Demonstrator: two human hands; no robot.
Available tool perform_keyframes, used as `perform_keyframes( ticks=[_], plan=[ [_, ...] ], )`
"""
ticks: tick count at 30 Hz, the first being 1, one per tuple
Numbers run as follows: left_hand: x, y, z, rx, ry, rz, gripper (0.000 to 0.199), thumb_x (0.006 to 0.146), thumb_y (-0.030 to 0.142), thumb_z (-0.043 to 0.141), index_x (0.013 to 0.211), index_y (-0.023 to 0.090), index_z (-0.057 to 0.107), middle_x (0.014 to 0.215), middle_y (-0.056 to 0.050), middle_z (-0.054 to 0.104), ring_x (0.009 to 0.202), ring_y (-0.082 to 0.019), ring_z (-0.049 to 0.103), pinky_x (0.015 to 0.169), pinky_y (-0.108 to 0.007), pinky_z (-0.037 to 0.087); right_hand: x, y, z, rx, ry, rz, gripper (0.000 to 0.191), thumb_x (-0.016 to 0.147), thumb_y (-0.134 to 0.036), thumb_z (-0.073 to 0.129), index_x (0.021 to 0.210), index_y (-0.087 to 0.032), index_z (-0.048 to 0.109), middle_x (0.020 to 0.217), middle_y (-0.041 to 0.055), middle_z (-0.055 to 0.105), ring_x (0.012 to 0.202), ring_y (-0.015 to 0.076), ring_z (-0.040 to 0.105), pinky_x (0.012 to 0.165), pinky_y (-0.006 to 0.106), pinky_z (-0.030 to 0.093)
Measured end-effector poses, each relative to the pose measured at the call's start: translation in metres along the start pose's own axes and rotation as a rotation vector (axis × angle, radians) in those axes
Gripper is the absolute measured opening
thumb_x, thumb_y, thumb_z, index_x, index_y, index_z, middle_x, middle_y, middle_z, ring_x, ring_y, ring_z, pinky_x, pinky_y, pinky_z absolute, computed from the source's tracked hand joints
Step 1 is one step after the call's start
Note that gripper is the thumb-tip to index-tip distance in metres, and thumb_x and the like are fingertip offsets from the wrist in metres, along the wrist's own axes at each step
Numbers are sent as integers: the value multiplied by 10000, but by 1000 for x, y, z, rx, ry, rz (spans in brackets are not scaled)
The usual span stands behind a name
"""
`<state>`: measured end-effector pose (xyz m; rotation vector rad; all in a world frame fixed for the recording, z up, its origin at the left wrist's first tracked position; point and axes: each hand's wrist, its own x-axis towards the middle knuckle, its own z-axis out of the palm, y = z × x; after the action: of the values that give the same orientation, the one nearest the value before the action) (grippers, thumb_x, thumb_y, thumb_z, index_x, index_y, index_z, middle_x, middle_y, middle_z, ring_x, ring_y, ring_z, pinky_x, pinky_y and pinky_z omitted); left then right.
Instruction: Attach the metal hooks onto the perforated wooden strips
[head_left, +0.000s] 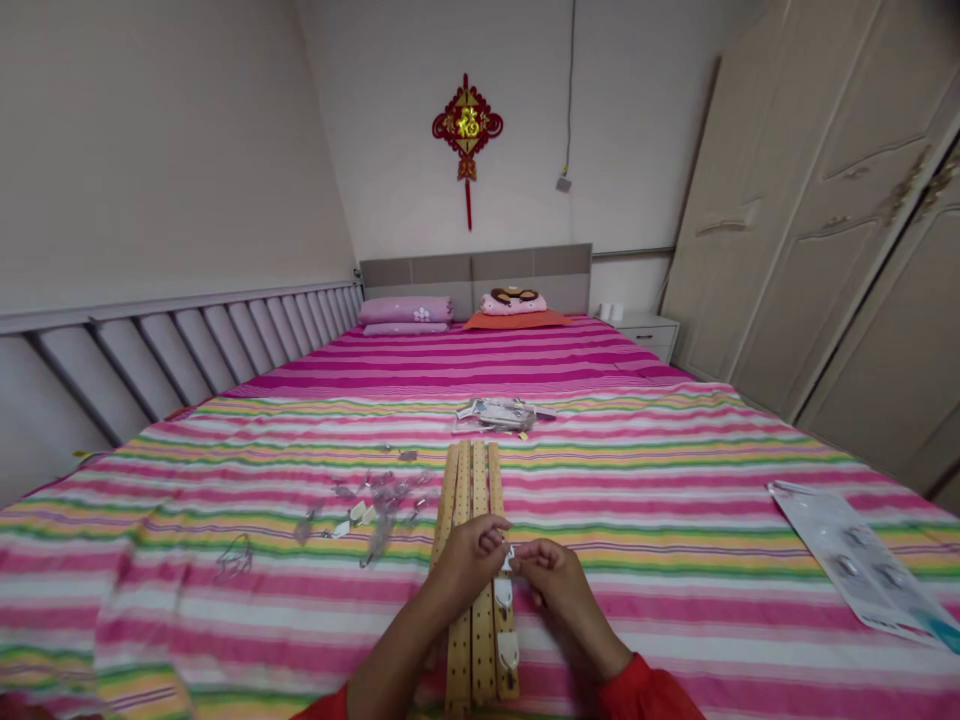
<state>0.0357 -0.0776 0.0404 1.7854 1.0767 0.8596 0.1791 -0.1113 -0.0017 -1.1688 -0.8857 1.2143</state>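
Several wooden strips (480, 480) dotted with small holes lie side by side on the striped bedspread. My right hand (553, 580) pinches a small white hook (508, 560) over the rightmost strip. Curled just left of that hook is my left hand (474, 555), its fingertips close together at the hook's upper end; what they hold is too small to make out. Nearer to me, on the same strip, sit a white hook piece (503, 596) and another white hook piece (508, 655).
Left of the strips are scattered clear plastic wrappers (386, 495) with small metal and white pieces. A filled plastic bag (502, 413) lies beyond the strips, and a clear blister pack (855, 560) at the right. A slatted rail (225, 345) borders the bed's left side.
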Motion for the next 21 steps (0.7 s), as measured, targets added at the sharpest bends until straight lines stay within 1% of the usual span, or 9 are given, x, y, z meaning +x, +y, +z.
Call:
perform_keyframes(
  ticks=[3, 7, 9, 12, 16, 21],
  plan=[
    [13, -14, 0, -8, -12, 7, 209, 722, 270, 590, 875, 157, 675, 723, -11, 641, 700, -130, 582, 659, -239, 467, 7, 6, 2, 26, 30, 19, 234, 510, -322, 774, 574, -148, 632, 413, -30, 593, 274, 45, 379, 318, 183, 245],
    [29, -36, 2, -37, -12, -50, 233, 663, 264, 636, 856, 145, 687, 730, -17, 666, 717, -143, 598, 695, -262, 484, 16, 15, 4, 37, 45, 44, 213, 511, -320, 745, 550, -152, 621, 376, -37, 563, 271, 53, 385, 312, 184, 262],
    [35, -44, 2, -25, -10, -68, 220, 662, 270, 630, 833, 146, 692, 741, -25, 680, 731, -154, 611, 707, -274, 490, 19, 19, 5, 39, 50, 53, 205, 510, -313, 735, 539, -154, 608, 366, -38, 552, 275, 61, 404, 315, 186, 289],
    [40, -48, 3, -12, -30, -78, 205, 673, 274, 612, 815, 152, 694, 761, -35, 699, 747, -168, 628, 724, -287, 497, 22, 25, 7, 42, 70, 63, 192, 514, -297, 721, 536, -160, 588, 357, -43, 540, 288, 73, 436, 322, 188, 321],
    [41, -48, 4, -8, -59, -97, 203, 668, 244, 595, 819, 149, 690, 773, -42, 708, 759, -176, 640, 727, -291, 499, 23, 31, 9, 44, 94, 76, 176, 510, -276, 703, 537, -162, 572, 349, -54, 528, 292, 66, 438, 323, 177, 318],
    [39, -48, 5, -6, -39, -108, 214, 672, 242, 584, 827, 138, 690, 794, -55, 714, 771, -180, 646, 729, -290, 497, 21, 29, 8, 44, 96, 90, 161, 524, -273, 691, 544, -154, 583, 360, -45, 543, 293, 68, 447, 326, 183, 327]
  ],
)
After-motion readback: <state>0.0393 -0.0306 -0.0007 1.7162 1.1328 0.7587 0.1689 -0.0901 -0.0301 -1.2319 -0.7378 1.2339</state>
